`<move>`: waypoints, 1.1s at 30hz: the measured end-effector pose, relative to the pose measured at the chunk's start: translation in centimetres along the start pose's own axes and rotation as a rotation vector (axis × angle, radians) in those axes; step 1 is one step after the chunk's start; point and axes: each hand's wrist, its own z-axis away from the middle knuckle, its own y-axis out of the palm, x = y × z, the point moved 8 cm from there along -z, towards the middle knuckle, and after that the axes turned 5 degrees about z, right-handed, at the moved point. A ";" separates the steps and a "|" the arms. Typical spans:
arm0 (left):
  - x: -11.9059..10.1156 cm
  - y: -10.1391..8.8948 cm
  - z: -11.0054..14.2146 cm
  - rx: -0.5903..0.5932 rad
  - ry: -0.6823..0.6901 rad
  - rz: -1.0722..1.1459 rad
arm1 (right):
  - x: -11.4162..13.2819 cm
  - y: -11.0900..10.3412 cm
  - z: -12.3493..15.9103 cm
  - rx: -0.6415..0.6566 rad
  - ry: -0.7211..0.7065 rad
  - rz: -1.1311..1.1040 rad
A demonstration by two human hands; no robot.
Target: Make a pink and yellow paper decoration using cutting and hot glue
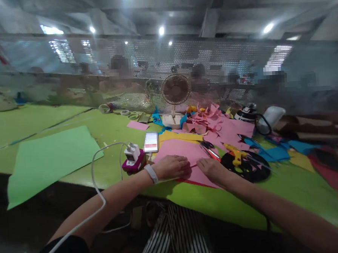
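Observation:
On the table in front of me lies a pink sheet (pixel 179 148) with a fold or raised edge between my hands. My left hand (pixel 172 167) rests flat across it, fingers stretched out together and pointing right. From the right, my right hand (pixel 212 169) reaches in with bent fingers closed at the edge of the pink sheet; the exact grip is partly hidden. Just beyond that hand is a pair of scissors (pixel 208 149) with dark handles. A yellow glue gun (pixel 236 155) sits on a black round plate (pixel 260 171) to its right.
A small fan (pixel 175 89) stands behind, beside pink paper scraps (pixel 205 119). Left of my work are a phone (pixel 151 142), a purple power socket with a white plug (pixel 132 153) and a green sheet (pixel 53 161). A white cable (pixel 94 172) crosses my left arm.

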 end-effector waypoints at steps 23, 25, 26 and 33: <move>0.2 0.9 -0.2 0.020 0.008 -0.062 | 1.3 -2.9 -1.6 -0.220 -0.060 -0.108; 0.2 0.8 -0.1 0.005 0.007 -0.050 | 1.5 -2.8 -1.5 -0.231 -0.075 -0.118; 0.2 0.7 -0.1 0.003 0.010 -0.045 | 1.5 -2.7 -1.3 -0.238 -0.080 -0.125; 1.4 0.0 0.4 0.033 0.068 -0.010 | -0.9 -2.2 0.1 -0.325 -0.012 -0.247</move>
